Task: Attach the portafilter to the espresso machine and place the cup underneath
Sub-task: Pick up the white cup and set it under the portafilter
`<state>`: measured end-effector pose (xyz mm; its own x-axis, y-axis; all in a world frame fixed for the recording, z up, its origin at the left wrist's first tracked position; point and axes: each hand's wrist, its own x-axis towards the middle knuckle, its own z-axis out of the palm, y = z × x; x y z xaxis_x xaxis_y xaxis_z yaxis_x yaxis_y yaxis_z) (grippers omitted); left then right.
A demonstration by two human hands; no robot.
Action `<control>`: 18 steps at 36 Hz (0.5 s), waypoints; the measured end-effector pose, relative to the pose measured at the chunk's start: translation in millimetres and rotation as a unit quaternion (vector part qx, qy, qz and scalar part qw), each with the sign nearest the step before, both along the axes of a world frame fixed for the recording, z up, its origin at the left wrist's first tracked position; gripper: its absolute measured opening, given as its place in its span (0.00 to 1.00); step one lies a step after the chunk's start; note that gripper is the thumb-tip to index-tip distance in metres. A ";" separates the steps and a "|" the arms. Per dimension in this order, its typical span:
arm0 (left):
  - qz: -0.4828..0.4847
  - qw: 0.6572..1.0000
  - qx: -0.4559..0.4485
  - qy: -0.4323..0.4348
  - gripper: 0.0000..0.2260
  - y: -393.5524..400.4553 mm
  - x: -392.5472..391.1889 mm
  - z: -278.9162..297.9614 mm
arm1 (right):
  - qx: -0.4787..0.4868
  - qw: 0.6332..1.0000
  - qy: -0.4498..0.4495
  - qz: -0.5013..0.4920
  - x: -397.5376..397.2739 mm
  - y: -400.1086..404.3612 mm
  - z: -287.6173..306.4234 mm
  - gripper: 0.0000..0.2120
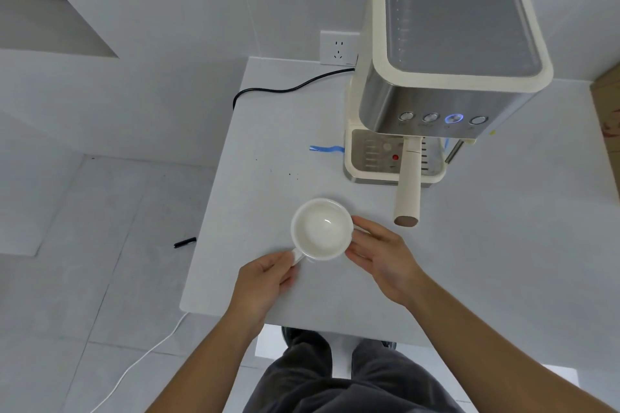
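Observation:
A white empty cup (320, 228) stands on the grey table (268, 131), in front and to the left of the espresso machine (443, 77). My left hand (268, 278) pinches the cup's handle at its near-left side. My right hand (379, 255) rests with spread fingers against the cup's right wall. The portafilter's cream handle (408, 188) sticks out toward me from under the machine's head, above the drip tray (372, 161); its basket end is hidden under the machine.
A black power cord (288, 89) runs from the machine across the table's far left to a wall socket (338, 49). Blue tape (325, 148) marks the table left of the machine. A cardboard box (607, 131) stands at the right edge.

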<state>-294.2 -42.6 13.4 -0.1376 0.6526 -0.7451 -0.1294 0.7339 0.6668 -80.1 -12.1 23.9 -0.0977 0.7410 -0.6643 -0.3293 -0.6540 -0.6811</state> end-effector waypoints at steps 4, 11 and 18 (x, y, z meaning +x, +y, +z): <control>0.014 1.000 -0.002 -0.022 0.07 0.1 1.0 -1.8 | 0.016 1.000 -0.001 0.012 -0.3 -0.7 0.8 0.11; 0.054 0.997 -0.013 -0.062 0.06 -0.6 3.3 -1.7 | 0.023 1.000 0.007 -0.002 -0.2 0.5 -5.1 0.11; 0.097 0.990 -0.020 -0.102 0.04 -0.2 4.4 -1.4 | 0.018 1.000 0.007 0.001 2.4 4.7 -9.7 0.12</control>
<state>-289.8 -42.8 12.1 -0.1009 0.5976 -0.7954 -0.3995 0.7079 0.5825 -77.7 -7.3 14.2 -0.1085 0.7646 -0.6353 -0.3369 -0.6296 -0.7001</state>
